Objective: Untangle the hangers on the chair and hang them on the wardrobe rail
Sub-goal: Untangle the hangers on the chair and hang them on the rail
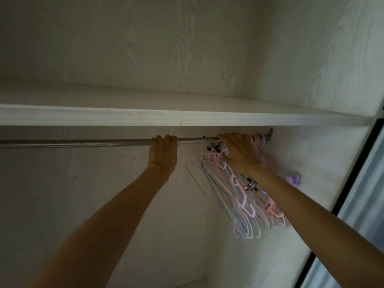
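Note:
A metal wardrobe rail [83, 143] runs left to right under a white shelf. My left hand [163, 151] grips the rail from below, fingers curled over it. A bunch of thin pink, blue, white and lilac hangers [243, 206] hangs from the rail's right end, swung toward the side wall. My right hand [239, 151] rests on the hooks of these hangers at the rail; its fingers are spread over them and hide where the hooks sit. A black clip hanger [250, 185] shows among the bunch.
The white shelf [187, 119] sits just above the rail. The wardrobe's right side wall [311, 154] stands close behind the hangers, with the rail bracket [270, 134] fixed to it. A dark-framed sliding door [353, 183] borders the right edge.

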A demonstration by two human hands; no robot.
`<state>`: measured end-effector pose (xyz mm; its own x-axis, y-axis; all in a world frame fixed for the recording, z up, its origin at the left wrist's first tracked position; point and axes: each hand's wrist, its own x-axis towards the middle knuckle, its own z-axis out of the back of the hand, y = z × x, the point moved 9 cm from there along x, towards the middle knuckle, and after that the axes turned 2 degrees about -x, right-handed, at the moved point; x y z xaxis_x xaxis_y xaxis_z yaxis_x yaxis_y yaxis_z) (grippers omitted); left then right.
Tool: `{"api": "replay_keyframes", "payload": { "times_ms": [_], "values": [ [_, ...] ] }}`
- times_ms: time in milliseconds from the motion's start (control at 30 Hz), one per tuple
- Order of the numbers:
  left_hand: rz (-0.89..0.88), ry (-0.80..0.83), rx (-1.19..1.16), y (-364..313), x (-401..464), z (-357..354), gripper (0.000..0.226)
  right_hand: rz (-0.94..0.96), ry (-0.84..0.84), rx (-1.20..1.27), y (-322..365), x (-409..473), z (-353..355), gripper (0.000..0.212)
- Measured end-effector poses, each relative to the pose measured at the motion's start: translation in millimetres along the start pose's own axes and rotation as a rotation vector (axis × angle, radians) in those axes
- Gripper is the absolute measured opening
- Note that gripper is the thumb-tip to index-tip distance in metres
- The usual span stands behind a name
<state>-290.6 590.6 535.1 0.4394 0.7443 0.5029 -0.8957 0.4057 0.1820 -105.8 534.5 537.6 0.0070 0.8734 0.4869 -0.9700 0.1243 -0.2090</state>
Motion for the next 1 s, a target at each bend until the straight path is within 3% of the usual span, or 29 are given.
{"api": "replay_keyframes", "payload": {
  "times_ms": [133,233,300,400,500,600,800,1000],
  "values": [
    [0.031,0.130,-0.026,2.1,-28.3,-13.0,0.069,0.120,-0.148,-0.031,28.4,-61.9,27.7,0.040],
    [-0.070,-0.037,-0.242,-26.1,-68.8,-9.5,0.065,0.149,-0.121,-0.076,37.5,-120.8,25.5,0.024],
    [-0.155,-0.084,-0.422,-56.5,-100.0,-13.5,0.047,0.083,-0.096,-0.041,36.8,-164.3,22.1,0.017],
    [-0.224,0.202,-0.563,-115.6,-152.6,-43.7,0.028,-0.087,0.002,0.017,28.0,-250.3,9.7,0.011],
    [-0.319,0.421,-0.539,-175.5,-211.5,-72.6,0.025,-0.270,0.260,0.071,9.3,-348.2,-19.3,0.018],
    [-0.413,0.554,-0.580,-228.0,-262.2,-91.9,0.026,-0.426,0.433,0.096,-11.7,-440.9,-35.0,0.033],
    [-0.615,0.747,-0.634,-356.9,-360.3,-93.1,0.033,-0.817,0.620,0.079,-75.3,-627.7,-39.4,0.027],
    [-0.597,0.968,-0.655,-477.7,-454.1,-117.6,0.034,-1.095,0.784,0.097,-131.5,-789.4,-64.1,0.025]
  ]
}}
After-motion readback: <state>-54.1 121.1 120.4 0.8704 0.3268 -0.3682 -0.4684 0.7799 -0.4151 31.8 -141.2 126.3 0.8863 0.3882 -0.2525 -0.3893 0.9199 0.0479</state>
